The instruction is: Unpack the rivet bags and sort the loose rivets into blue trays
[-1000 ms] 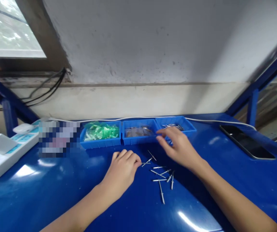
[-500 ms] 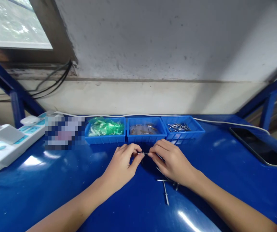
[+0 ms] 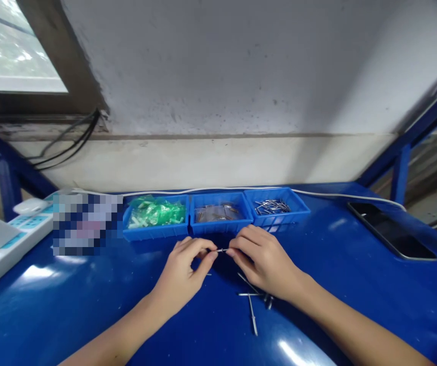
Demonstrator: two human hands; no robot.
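Between my two hands is a silvery pop rivet [image 3: 222, 250], held level just above the blue table. The thumb and fingertips of my left hand [image 3: 190, 264] pinch one end of it. My right hand [image 3: 262, 259] pinches the other end, and its fingers cover that part. Several loose rivets [image 3: 253, 315] lie on the table below and beside my right hand, which partly hides them. A thin bit of metal [image 3: 208, 274] shows beside my left thumb.
Three blue bins stand in a row behind my hands: one with green plastic bags [image 3: 161, 211], one with clear packets [image 3: 218, 212], one with rivets [image 3: 272, 206]. A phone [image 3: 392, 231] lies at the right, a white power strip [image 3: 8, 244] at the left. A white cable [image 3: 336, 194] runs along the back.
My right hand has come from near the right-hand bin to meet my left hand, and it now grips the rivet's other end. Since half a second ago the hands have hardly moved; the view has shifted slightly.
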